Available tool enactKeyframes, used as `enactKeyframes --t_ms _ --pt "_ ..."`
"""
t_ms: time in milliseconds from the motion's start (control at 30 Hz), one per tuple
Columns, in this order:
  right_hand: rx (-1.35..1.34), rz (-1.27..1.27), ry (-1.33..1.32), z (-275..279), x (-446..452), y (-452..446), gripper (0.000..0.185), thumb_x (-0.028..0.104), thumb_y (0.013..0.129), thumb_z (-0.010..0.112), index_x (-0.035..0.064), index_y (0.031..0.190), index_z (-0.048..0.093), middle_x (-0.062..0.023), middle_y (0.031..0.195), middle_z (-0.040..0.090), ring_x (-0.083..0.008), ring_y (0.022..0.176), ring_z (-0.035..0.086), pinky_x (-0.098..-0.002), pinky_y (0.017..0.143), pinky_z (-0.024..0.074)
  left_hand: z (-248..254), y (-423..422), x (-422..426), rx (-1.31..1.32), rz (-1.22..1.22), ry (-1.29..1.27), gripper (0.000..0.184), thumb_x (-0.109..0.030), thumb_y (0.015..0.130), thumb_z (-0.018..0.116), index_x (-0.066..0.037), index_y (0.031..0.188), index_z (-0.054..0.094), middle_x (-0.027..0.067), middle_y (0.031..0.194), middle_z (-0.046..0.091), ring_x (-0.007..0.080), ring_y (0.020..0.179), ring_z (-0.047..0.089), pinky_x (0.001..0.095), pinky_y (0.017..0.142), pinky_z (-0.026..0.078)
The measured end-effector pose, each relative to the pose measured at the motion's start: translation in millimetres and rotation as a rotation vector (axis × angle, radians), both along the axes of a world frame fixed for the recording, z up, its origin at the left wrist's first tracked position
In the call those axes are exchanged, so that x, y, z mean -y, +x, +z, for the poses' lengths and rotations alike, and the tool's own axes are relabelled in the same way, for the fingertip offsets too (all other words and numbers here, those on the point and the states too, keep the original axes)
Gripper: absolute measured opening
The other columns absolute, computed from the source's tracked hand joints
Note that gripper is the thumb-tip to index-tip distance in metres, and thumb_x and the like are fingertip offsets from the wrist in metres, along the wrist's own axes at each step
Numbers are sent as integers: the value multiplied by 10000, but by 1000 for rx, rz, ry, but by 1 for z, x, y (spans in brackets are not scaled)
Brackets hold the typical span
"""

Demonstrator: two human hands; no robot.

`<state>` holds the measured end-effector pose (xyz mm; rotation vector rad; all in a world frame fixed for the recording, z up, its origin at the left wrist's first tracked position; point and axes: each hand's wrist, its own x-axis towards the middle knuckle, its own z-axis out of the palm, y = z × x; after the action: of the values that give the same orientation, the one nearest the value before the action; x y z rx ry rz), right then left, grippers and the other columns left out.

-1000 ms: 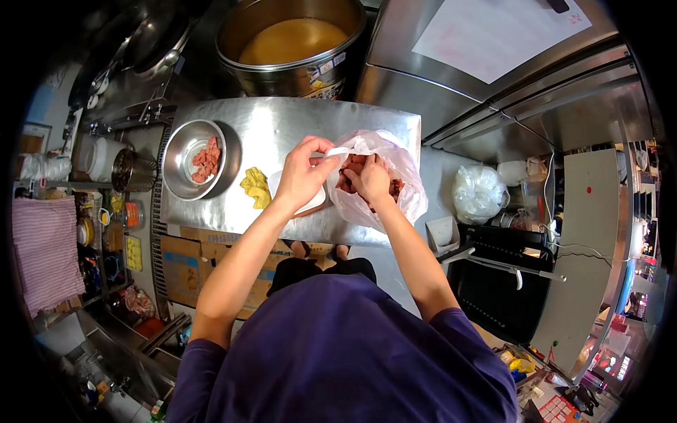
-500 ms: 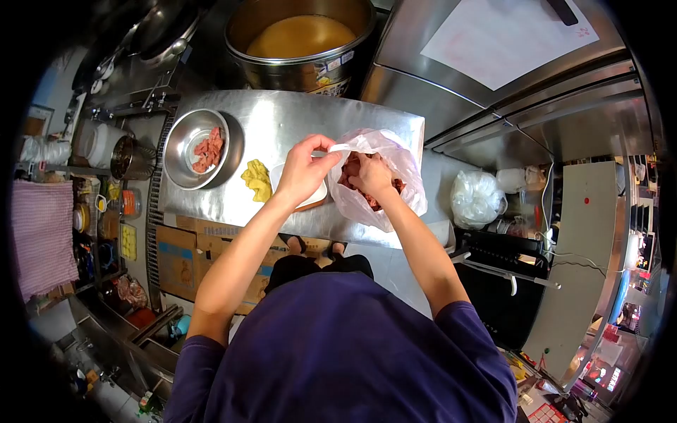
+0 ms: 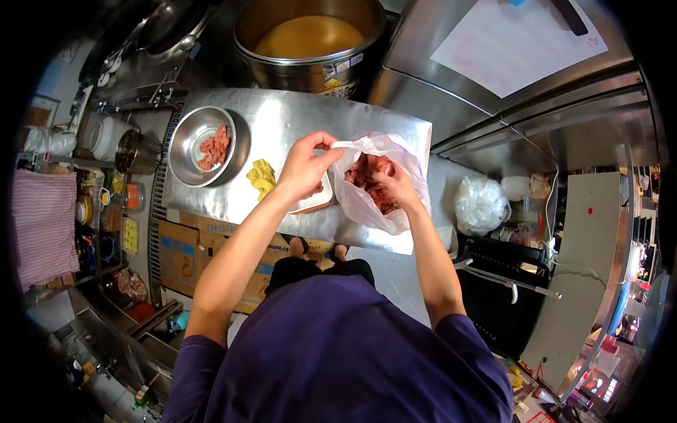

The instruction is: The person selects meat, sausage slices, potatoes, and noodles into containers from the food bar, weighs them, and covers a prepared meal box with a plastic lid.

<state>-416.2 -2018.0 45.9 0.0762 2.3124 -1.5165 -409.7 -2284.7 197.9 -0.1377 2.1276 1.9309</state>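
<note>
My left hand (image 3: 310,162) pinches the rim of a clear plastic bag (image 3: 384,218) and holds its mouth open. Inside the bag lies red meat (image 3: 368,185) in pieces. My right hand (image 3: 398,185) is in the bag's mouth, its fingers curled at the meat; what they grip is too small to make out. Partly under my left hand and wrist is a white tray (image 3: 319,200), with a little meat showing. A yellow-green crumpled item (image 3: 261,179) rests left of the tray. At the table's left, a steel bowl (image 3: 185,156) contains pink meat pieces (image 3: 214,148).
All this stands on a steel table (image 3: 338,113). Beyond its back edge is a large pot (image 3: 310,67) of yellowish liquid. A steel cabinet (image 3: 451,99) rises at the back right. Right of the table are a bundle of plastic bags (image 3: 481,206) and a black chair-like item (image 3: 504,303).
My right hand has moved up and to the right from deeper among the meat, and more of the meat shows. My left hand still holds the bag's rim.
</note>
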Motion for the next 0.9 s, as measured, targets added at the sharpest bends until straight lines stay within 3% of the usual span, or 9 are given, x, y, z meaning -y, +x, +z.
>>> enactKeyframes --t_ms 33,67,133,267,300,400,533,667,900 --pt "92 -105 -302 2 -5 2 551 121 846 712 0 1348 518 -135 1141 685 -252 1094 655 -372 936 518 -2 -3 1 21 0 5 176 -181 917 687 -22 982 651 37 926 659 95 534 529 265 442 408" --pt "101 -101 -299 3 -6 4 551 121 846 712 0 1348 518 -135 1141 685 -252 1094 655 -372 936 518 -5 -6 3 42 0 9 171 -178 919 684 -21 979 652 35 919 659 96 561 540 266 469 424" --pt "256 -353 -622 2 -8 7 451 72 889 679 15 1315 542 -84 1127 667 -211 1064 648 -372 909 529 -8 -16 2 73 -23 108 122 -131 927 678 -22 981 668 28 926 672 107 889 604 273 830 472" --pt "250 -358 -841 28 -16 15 274 27 905 657 48 1162 563 -30 1005 596 -140 880 603 -315 783 528 -14 -32 4 86 -34 133 101 -140 940 662 -42 963 660 11 908 666 100 854 598 277 791 477" --pt "229 -426 -800 66 -4 21 234 2 905 648 77 1104 551 -8 932 556 -114 830 571 -294 713 497 -15 -35 5 88 -34 136 101 -140 940 662 -42 963 660 11 908 666 100 854 598 277 791 477" --pt "108 -342 -780 112 -2 33 257 -22 905 637 95 1113 541 0 931 549 -116 838 571 -291 732 499 -14 -44 5 96 -59 145 106 -157 931 671 -54 955 663 3 894 657 92 830 580 270 764 466" --pt "51 -212 -832 189 42 48 282 -45 909 607 79 1144 513 -76 1060 609 -163 966 628 -317 803 532 -19 -67 14 60 -156 -22 141 -201 892 707 -67 917 677 -9 841 638 96 768 552 258 705 442" --pt "73 -24 -592 171 105 56 273 24 907 679 72 1139 543 -14 910 614 -93 787 589 -227 642 445 -11 -85 21 0 -350 -134 159 -203 868 727 -52 901 689 -11 810 647 94 754 559 260 696 444" --pt "184 138 -494 -4 192 25 319 -63 847 686 29 1119 547 -66 1037 644 -150 936 659 -315 858 556 -7 -71 26 -14 -407 -70 127 -157 884 713 -36 899 679 11 842 691 82 793 602 246 736 459"
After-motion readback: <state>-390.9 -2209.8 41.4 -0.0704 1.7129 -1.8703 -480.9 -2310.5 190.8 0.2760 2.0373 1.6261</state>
